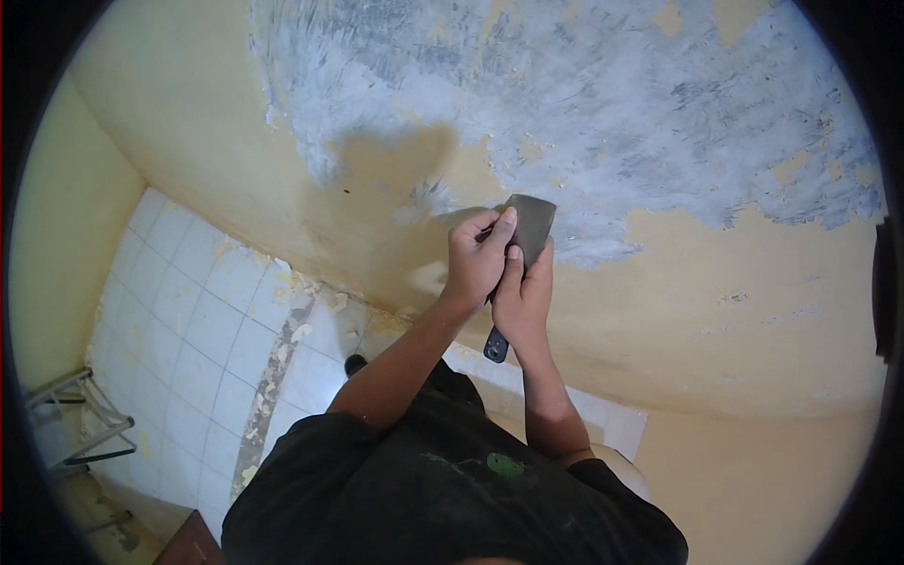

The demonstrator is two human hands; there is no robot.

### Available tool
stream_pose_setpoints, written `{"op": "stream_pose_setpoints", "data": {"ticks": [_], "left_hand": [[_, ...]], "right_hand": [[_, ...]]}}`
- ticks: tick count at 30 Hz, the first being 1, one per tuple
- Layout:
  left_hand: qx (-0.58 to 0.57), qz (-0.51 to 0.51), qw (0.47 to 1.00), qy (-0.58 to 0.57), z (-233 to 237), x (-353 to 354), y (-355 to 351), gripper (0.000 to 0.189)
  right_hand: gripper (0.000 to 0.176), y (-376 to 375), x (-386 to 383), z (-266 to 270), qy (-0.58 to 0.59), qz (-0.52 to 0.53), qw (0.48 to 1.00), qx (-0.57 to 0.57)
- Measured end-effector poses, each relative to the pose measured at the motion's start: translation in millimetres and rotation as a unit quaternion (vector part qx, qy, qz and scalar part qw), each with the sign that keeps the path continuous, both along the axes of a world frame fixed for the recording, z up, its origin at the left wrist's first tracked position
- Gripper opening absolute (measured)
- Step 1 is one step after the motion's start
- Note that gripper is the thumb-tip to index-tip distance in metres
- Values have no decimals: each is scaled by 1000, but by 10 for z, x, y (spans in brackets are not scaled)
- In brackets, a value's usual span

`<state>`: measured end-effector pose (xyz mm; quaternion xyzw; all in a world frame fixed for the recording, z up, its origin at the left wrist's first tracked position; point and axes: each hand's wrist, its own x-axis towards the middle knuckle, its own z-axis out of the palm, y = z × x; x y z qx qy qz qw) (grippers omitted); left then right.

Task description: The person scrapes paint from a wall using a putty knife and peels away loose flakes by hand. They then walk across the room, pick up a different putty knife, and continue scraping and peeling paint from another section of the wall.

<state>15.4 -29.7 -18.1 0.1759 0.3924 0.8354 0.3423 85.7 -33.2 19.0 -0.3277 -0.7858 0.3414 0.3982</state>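
Observation:
Both hands are on a scraper with a wide grey metal blade (535,224) and a dark handle (495,347). My right hand (524,299) wraps round the handle, its thumb lying along the base of the blade. My left hand (476,256) pinches the blade's left side, thumb on the blade's face near the top edge. The scraper tilts with its blade up, in front of the yellow wall (414,212), where it overlaps the lower edge of the peeled, grey-white patch (603,122). The handle's end sticks out below my right hand.
White floor tiles (202,325) with flaked paint chips lie down to the left, crossed by a rough grey strip (268,386). A metal-framed stand (104,428) is at the far left. A dark object (885,287) sits at the right edge.

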Motion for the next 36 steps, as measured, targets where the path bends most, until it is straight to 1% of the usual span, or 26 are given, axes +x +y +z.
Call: {"op": "stream_pose_setpoints", "data": {"ticks": [1,2,3,5,6,9,10,11,13,14,17,18,19,21,22,25,29,31,32,34,36], "left_hand": [[7,-5,1000,2,-19,7,-12,27],[9,-34,999,-24,-14,2,-27,26],[7,-36,999,-28,5,11,-24,26],[47,-55,994,-83,46,38,-2,26],[48,-57,993,-86,13,48,5,26],[28,-66,995,-71,-43,46,-19,26],[26,-58,994,-90,-43,43,6,26],[30,-61,994,-84,-37,-5,22,26],[57,-64,991,-102,-66,-58,2,24],[55,-66,991,-104,-72,-23,-4,24],[50,-85,992,-73,-52,-65,-44,23],[21,-76,995,-58,-80,-27,-25,23],[21,-67,996,-56,-80,-50,-7,23],[36,-74,995,-57,-44,-79,-27,23],[34,-81,994,-58,-33,-95,-49,24],[53,-89,992,-69,-54,-93,-38,24],[36,-93,993,-67,-89,-69,-36,24],[25,-89,993,-70,-36,-92,-55,24],[24,-92,993,-74,-42,-72,-40,24],[51,-90,990,-92,-50,-41,-28,24],[42,-85,992,-82,-84,-31,-12,25]], "right_hand": [[19,-8,12,-3,6,1,1000,-5],[18,21,36,11,-15,3,999,31],[18,50,77,68,-19,1,999,29],[19,97,154,196,-111,18,990,-80],[20,107,161,160,-110,15,993,-29],[20,92,188,75,-110,0,994,3],[21,99,166,91,-113,3,994,-1],[21,111,130,132,-108,0,994,3],[22,113,81,203,-121,30,992,-24],[22,120,63,187,-135,24,990,-17],[21,93,123,56,-118,6,993,-12],[21,65,139,56,-83,5,996,-17],[21,66,110,69,-82,14,996,-16],[16,47,85,76,-88,-3,996,-34],[15,50,66,27,-73,-3,997,-6],[14,49,92,-32,-73,-9,997,-25],[14,38,92,-65,-55,-4,997,-45],[14,58,48,-100,-29,-7,1000,10],[14,61,69,-87,-33,-10,999,9],[15,27,113,-38,-53,-6,997,-61],[16,28,101,-6,-54,-7,997,-50]]}}
